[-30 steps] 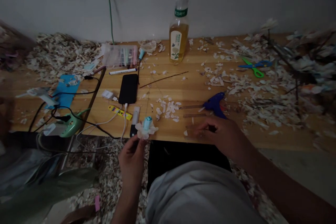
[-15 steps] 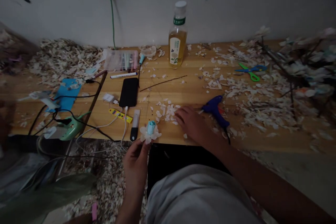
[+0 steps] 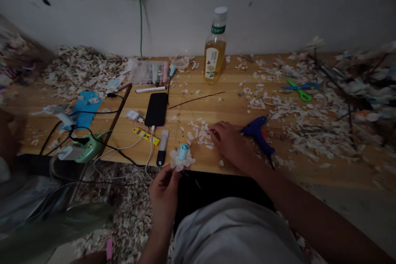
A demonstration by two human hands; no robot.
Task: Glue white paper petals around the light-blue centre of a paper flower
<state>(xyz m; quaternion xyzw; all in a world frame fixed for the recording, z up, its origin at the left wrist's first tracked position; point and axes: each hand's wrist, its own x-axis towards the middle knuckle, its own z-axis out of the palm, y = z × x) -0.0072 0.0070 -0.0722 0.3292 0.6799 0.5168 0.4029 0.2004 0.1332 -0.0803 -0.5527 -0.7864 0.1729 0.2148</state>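
Pinched between the thumb and fingers of my left hand [image 3: 165, 185] is a handmade flower [image 3: 182, 159], just off the table's front edge. It has pale, whitish petals around an upright light-blue rolled centre. My right hand [image 3: 230, 144] rests on the table at the right side of a small scatter of loose petals [image 3: 197, 133]. Its fingers are bent together with the tips down at the petals; whatever is between them is too small to make out. Just right of that hand lies a blue glue gun [image 3: 257, 133], not touched.
Beyond the hands are a phone [image 3: 156, 109] on a white cable, a yellow packet [image 3: 146, 136], a black-and-grey cutter [image 3: 162, 147], a thin stick [image 3: 196, 100], a drink bottle [image 3: 215, 49] and scissors [image 3: 300, 87]. Petal heaps [image 3: 83, 64] flank them. Another person's arm [image 3: 8, 140] shows at left.
The view has shifted slightly, so everything appears a little further right and lower. My right hand's fingers look slightly more bent at the petals. My left hand still holds the flower.
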